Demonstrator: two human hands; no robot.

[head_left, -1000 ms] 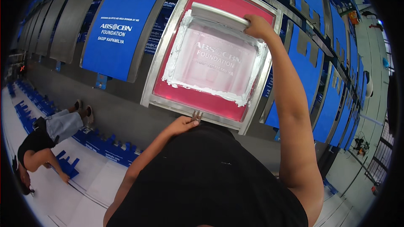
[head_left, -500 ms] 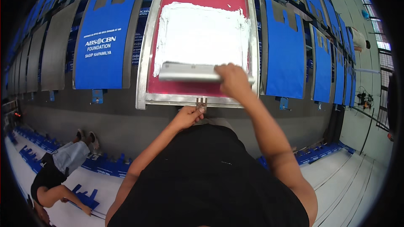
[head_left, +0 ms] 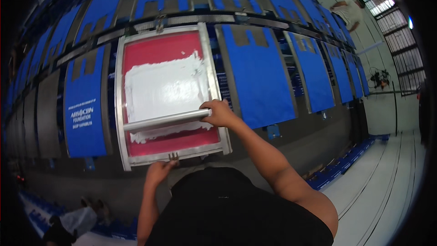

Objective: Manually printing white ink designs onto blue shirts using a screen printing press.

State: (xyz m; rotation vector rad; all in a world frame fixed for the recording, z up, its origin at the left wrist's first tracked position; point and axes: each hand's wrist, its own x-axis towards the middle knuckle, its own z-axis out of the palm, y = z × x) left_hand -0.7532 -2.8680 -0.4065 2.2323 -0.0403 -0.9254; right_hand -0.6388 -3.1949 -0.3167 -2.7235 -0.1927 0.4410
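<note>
My right hand is wrapped round the right end of a squeegee with a long metal handle. The squeegee lies crosswise over a screen printing frame with red mesh, its left end overlapping the left rail. Whether its blade touches the mesh is hidden. A thick patch of white ink covers the middle of the mesh, with a ragged strip on the near side of the squeegee. At the frame's near edge, my left hand closes on a small pronged metal bracket.
Blue bag panels lie on grey boards in rows on both sides and behind. One panel on the left bears a white print. A person in a light shirt bends at the far right. Another person is low at the left.
The view has turned right, so the frame sits lower and further left in the picture. The squeegee is slightly further from the near rail, with white ink now showing in front of it.
</note>
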